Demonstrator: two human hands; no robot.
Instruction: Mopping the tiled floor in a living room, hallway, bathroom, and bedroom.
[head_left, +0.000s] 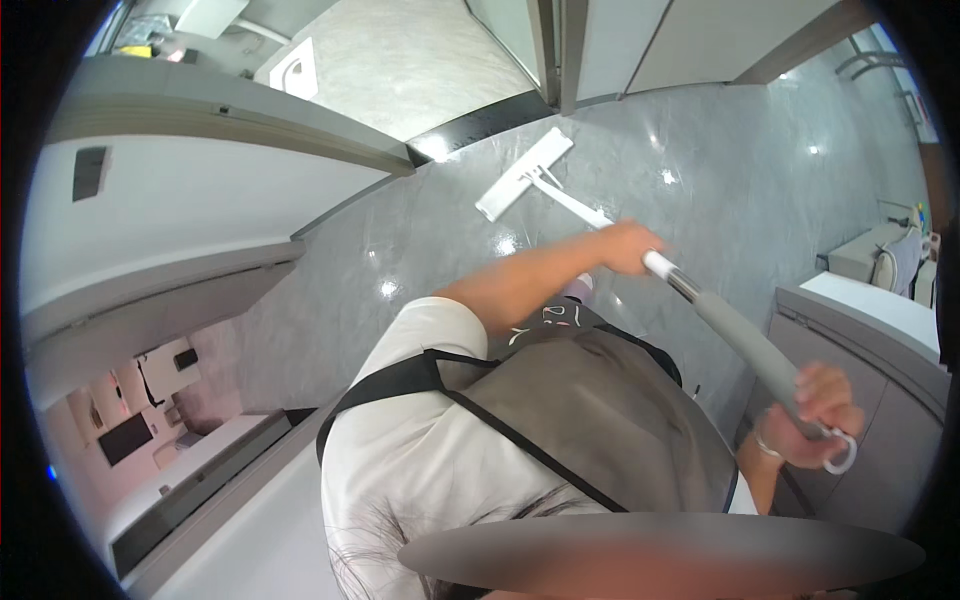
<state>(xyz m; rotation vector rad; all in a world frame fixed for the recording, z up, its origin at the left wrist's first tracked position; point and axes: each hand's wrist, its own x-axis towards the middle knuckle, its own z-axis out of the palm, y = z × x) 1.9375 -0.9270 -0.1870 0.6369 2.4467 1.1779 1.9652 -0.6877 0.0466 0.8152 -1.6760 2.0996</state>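
A flat mop with a pole (585, 206) slants across the view from upper left to lower right. Its white mop head (525, 174) rests on the grey glossy floor (450, 255), close to a dark doorway threshold. My left hand (630, 247) is wrapped around the white middle of the pole. Close to the top end, my right hand (814, 420) grips the grey handle sleeve (750, 345), beside the white hanging loop (844, 454). The right hand is slightly blurred. I wear a dark apron (600, 405) over a white shirt.
Beyond the dark threshold (487, 124) lies a tiled room with a white floor fixture (294, 69). An open white door (202, 187) stands at left. On the right are a grey cabinet (832, 390) and a seat with a cushion (896, 259). Another room shows a desk (169, 367) at lower left.
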